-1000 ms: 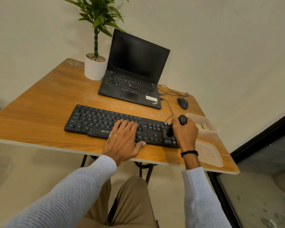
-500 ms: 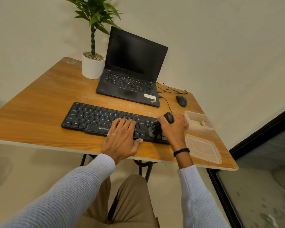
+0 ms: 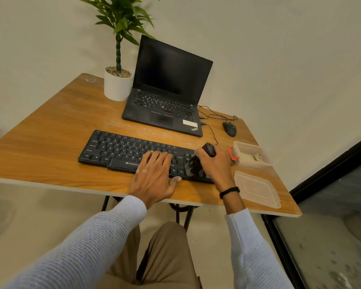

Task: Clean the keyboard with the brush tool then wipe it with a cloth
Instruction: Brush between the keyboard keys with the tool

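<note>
The brush (image 3: 193, 164), clamped in the right hand (image 3: 216, 165), is being swept toward the left hand (image 3: 154, 176)'s flat fingers, so the keyboard (image 3: 117, 149) is being brushed further.

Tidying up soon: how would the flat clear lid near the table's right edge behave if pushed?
The lid looks thin and translucent, so probably light and flexible. Lying flat on the smooth table, it would likely slide, not tip; near the edge, it might fall off.
</note>
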